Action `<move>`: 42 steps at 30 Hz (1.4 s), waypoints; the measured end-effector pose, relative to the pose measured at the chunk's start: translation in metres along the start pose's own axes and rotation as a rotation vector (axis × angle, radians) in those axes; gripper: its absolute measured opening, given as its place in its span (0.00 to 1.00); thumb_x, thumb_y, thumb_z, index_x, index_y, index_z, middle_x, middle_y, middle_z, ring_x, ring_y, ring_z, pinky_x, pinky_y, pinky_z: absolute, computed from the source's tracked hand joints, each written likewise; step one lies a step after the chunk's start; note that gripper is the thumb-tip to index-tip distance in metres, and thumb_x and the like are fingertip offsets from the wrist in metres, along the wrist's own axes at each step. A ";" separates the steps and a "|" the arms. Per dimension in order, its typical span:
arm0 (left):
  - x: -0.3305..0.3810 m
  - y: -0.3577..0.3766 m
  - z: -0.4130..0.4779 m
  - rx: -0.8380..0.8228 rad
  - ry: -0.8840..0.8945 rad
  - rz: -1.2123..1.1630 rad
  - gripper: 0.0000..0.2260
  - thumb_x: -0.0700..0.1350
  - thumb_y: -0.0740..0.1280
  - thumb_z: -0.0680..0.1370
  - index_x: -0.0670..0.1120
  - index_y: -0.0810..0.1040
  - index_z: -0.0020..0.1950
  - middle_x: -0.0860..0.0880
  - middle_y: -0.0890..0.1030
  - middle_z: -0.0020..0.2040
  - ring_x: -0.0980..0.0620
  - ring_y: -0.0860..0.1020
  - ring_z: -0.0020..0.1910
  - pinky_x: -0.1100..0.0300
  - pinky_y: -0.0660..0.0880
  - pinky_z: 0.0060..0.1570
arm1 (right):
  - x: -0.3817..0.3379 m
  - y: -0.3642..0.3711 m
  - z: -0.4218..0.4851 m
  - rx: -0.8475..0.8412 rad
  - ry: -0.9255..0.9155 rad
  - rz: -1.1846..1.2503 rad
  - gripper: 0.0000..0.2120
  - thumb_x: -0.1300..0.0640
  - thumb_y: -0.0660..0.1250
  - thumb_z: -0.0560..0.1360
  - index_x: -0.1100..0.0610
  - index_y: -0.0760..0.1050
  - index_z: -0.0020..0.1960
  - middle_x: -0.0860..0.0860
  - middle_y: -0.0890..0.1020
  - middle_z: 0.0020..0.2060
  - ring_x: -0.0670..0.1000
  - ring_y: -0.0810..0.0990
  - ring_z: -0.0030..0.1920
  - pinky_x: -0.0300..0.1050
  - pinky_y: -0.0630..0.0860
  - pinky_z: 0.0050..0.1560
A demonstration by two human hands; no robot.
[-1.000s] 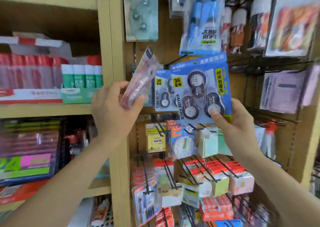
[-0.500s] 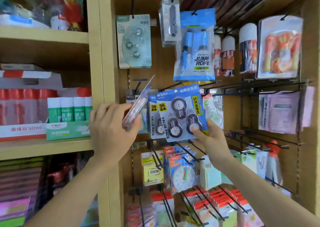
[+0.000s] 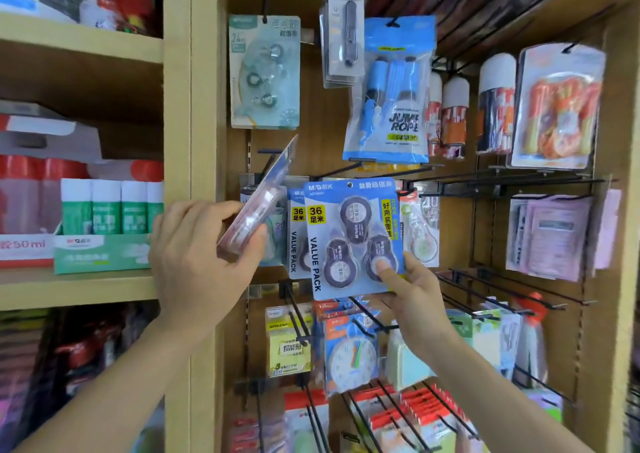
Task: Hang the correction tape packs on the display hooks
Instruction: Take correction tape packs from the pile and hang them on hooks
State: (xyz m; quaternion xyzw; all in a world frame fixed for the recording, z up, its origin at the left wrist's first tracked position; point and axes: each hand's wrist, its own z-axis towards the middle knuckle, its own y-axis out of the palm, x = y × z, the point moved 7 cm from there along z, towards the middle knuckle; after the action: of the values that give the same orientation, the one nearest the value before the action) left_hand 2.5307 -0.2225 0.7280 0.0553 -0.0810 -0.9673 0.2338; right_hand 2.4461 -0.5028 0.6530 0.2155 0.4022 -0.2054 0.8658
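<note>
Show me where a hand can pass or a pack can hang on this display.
Bare black prongs stick out right of the right hand, under the pink packs. Bare back panel lies between the teal pack and jump rope bag. The red-topped packs below are crowded.

Head camera, close, facing display hooks [image 3: 360, 172] straight-on

light: bright, even | blur: soft, worse at edges | distortion: wide-angle bowing
</note>
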 end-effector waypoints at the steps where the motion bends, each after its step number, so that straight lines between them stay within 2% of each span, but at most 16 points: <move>1: 0.000 0.000 0.000 0.008 -0.002 -0.004 0.12 0.48 0.74 0.75 0.39 0.82 0.50 0.44 0.82 0.41 0.41 0.76 0.44 0.49 0.70 0.44 | -0.001 -0.001 0.000 0.007 -0.004 -0.010 0.11 0.57 0.68 0.78 0.54 0.78 0.60 0.56 0.86 0.54 0.61 0.85 0.52 0.57 0.81 0.48; 4: -0.001 -0.002 -0.001 0.030 -0.001 -0.005 0.12 0.47 0.74 0.76 0.38 0.82 0.50 0.44 0.82 0.41 0.42 0.75 0.43 0.55 0.66 0.45 | -0.001 -0.005 0.001 0.037 -0.001 -0.039 0.11 0.56 0.70 0.78 0.55 0.79 0.59 0.58 0.86 0.51 0.67 0.84 0.49 0.64 0.80 0.47; 7: -0.003 -0.001 -0.002 0.036 0.000 -0.010 0.13 0.47 0.74 0.75 0.38 0.81 0.50 0.44 0.82 0.41 0.43 0.75 0.44 0.57 0.65 0.47 | 0.003 -0.007 0.010 0.054 0.024 -0.108 0.12 0.53 0.73 0.76 0.55 0.79 0.58 0.60 0.86 0.50 0.70 0.83 0.49 0.77 0.76 0.48; 10: -0.003 0.000 -0.003 0.040 -0.006 -0.021 0.13 0.47 0.74 0.75 0.38 0.81 0.50 0.44 0.82 0.40 0.44 0.74 0.44 0.56 0.66 0.46 | 0.010 -0.002 0.027 0.042 0.077 -0.125 0.11 0.56 0.72 0.76 0.57 0.79 0.57 0.59 0.86 0.50 0.66 0.85 0.49 0.74 0.77 0.52; 14: -0.003 -0.001 -0.003 0.059 0.003 -0.043 0.13 0.46 0.76 0.74 0.38 0.81 0.51 0.43 0.82 0.41 0.45 0.73 0.45 0.51 0.69 0.44 | 0.018 0.003 0.053 0.083 0.114 -0.217 0.08 0.60 0.71 0.77 0.60 0.79 0.55 0.60 0.85 0.50 0.55 0.87 0.43 0.53 0.84 0.40; 20: -0.004 -0.002 -0.004 0.060 0.014 -0.099 0.15 0.50 0.76 0.75 0.38 0.82 0.51 0.44 0.83 0.41 0.45 0.75 0.43 0.50 0.71 0.40 | 0.031 0.009 0.055 0.096 0.215 -0.240 0.14 0.60 0.72 0.77 0.65 0.74 0.59 0.57 0.83 0.49 0.45 0.86 0.35 0.40 0.82 0.35; 22: -0.005 -0.001 -0.004 0.046 0.009 -0.118 0.16 0.52 0.75 0.76 0.38 0.83 0.51 0.45 0.83 0.41 0.45 0.76 0.42 0.50 0.72 0.39 | 0.021 0.002 0.047 0.220 0.120 -0.440 0.18 0.58 0.74 0.75 0.61 0.73 0.60 0.53 0.80 0.50 0.42 0.85 0.41 0.36 0.79 0.41; 24: -0.003 -0.002 -0.004 0.033 0.008 -0.163 0.17 0.54 0.74 0.76 0.38 0.83 0.51 0.46 0.82 0.40 0.49 0.75 0.41 0.52 0.72 0.37 | -0.004 -0.001 0.038 0.374 -0.094 -0.676 0.19 0.55 0.75 0.73 0.55 0.74 0.61 0.50 0.79 0.54 0.48 0.81 0.53 0.46 0.78 0.54; 25: -0.003 -0.001 -0.003 0.022 0.011 -0.196 0.18 0.54 0.74 0.77 0.38 0.83 0.51 0.46 0.82 0.40 0.51 0.74 0.41 0.53 0.72 0.37 | -0.018 0.003 0.032 0.395 -0.179 -0.646 0.17 0.55 0.75 0.73 0.54 0.75 0.59 0.50 0.80 0.53 0.49 0.79 0.53 0.48 0.79 0.54; 26: -0.002 -0.001 -0.003 0.007 0.017 -0.229 0.19 0.56 0.73 0.77 0.38 0.84 0.51 0.46 0.82 0.40 0.53 0.73 0.42 0.54 0.73 0.37 | -0.029 0.012 0.028 0.354 -0.219 -0.527 0.16 0.56 0.76 0.73 0.55 0.76 0.57 0.51 0.81 0.52 0.49 0.79 0.52 0.45 0.80 0.49; 28: 0.000 0.000 -0.004 -0.030 0.032 -0.280 0.21 0.57 0.72 0.77 0.39 0.84 0.53 0.47 0.82 0.42 0.52 0.76 0.41 0.53 0.76 0.36 | -0.042 0.043 0.021 0.104 -0.160 -0.258 0.16 0.57 0.76 0.72 0.55 0.77 0.58 0.52 0.84 0.49 0.47 0.82 0.49 0.38 0.78 0.43; 30: 0.001 0.001 -0.005 -0.058 0.046 -0.300 0.22 0.58 0.73 0.76 0.39 0.83 0.54 0.46 0.82 0.43 0.49 0.78 0.40 0.49 0.78 0.34 | -0.045 0.076 0.013 -0.170 -0.038 -0.144 0.18 0.56 0.75 0.73 0.54 0.77 0.61 0.49 0.85 0.52 0.44 0.83 0.51 0.43 0.76 0.49; 32: 0.001 0.001 -0.005 -0.066 0.045 -0.289 0.24 0.59 0.72 0.76 0.38 0.83 0.54 0.44 0.83 0.43 0.48 0.78 0.40 0.49 0.78 0.34 | -0.044 0.097 0.005 -0.346 0.012 -0.011 0.18 0.58 0.73 0.73 0.57 0.77 0.62 0.53 0.84 0.54 0.48 0.82 0.54 0.46 0.76 0.57; 34: 0.000 0.001 -0.005 -0.064 0.035 -0.250 0.26 0.61 0.71 0.76 0.38 0.83 0.54 0.44 0.83 0.43 0.48 0.78 0.41 0.51 0.77 0.36 | -0.045 0.105 0.003 -0.390 0.015 0.094 0.17 0.59 0.72 0.72 0.60 0.78 0.60 0.56 0.83 0.53 0.51 0.81 0.55 0.46 0.75 0.61; 38: -0.001 0.004 -0.003 -0.064 0.075 -0.115 0.25 0.63 0.71 0.75 0.40 0.84 0.52 0.46 0.84 0.45 0.46 0.78 0.46 0.51 0.74 0.43 | -0.042 0.105 0.002 -0.381 0.023 0.180 0.17 0.56 0.73 0.70 0.60 0.79 0.58 0.52 0.86 0.49 0.51 0.83 0.53 0.49 0.76 0.63; 42: 0.000 0.004 -0.002 -0.072 0.088 -0.035 0.23 0.62 0.70 0.76 0.44 0.85 0.57 0.47 0.83 0.59 0.43 0.77 0.58 0.48 0.71 0.55 | -0.048 0.099 0.004 -0.289 -0.022 0.238 0.16 0.56 0.72 0.69 0.62 0.79 0.55 0.55 0.85 0.47 0.51 0.83 0.48 0.45 0.80 0.53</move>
State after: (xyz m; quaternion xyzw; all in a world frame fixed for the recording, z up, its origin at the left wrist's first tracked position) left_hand 2.5323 -0.2261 0.7270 0.0905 -0.0349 -0.9702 0.2220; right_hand 2.4726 -0.4151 0.7140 0.1327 0.3894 -0.0440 0.9104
